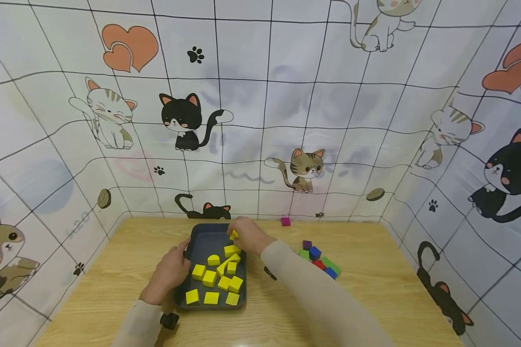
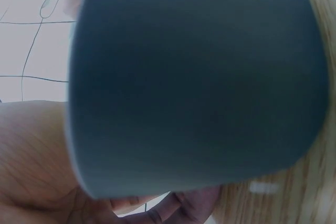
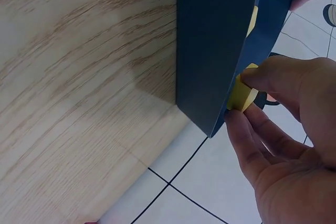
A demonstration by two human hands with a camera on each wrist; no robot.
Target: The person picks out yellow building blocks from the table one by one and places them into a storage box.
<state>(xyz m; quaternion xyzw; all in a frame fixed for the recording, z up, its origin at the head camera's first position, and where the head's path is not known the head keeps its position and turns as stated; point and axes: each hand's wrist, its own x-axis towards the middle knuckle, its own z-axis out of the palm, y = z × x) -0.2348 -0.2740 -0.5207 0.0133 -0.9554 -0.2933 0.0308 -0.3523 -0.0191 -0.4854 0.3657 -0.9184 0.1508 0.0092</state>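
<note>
A dark grey tray (image 1: 208, 230) stands on the table, holding several yellow blocks, among them a half-round block (image 1: 213, 260) and cubes. At its far right corner my right hand (image 1: 249, 235) pinches a yellow block (image 3: 242, 94) between thumb and fingertips, right at the rim. My left hand (image 1: 168, 272) holds the tray by its left side, around the middle of that edge. The left wrist view is mostly filled by the tray's outer wall (image 2: 199, 87), with the curled fingers (image 2: 197, 203) partly hidden below it.
Right of the tray lies a loose group of coloured blocks, including a blue block (image 1: 314, 253), a green block (image 1: 331, 265) and a purple block (image 1: 307, 244). A magenta block (image 1: 285, 221) sits by the table's back edge. Cat-printed cloth (image 1: 243, 106) surrounds the wooden table (image 1: 282, 308).
</note>
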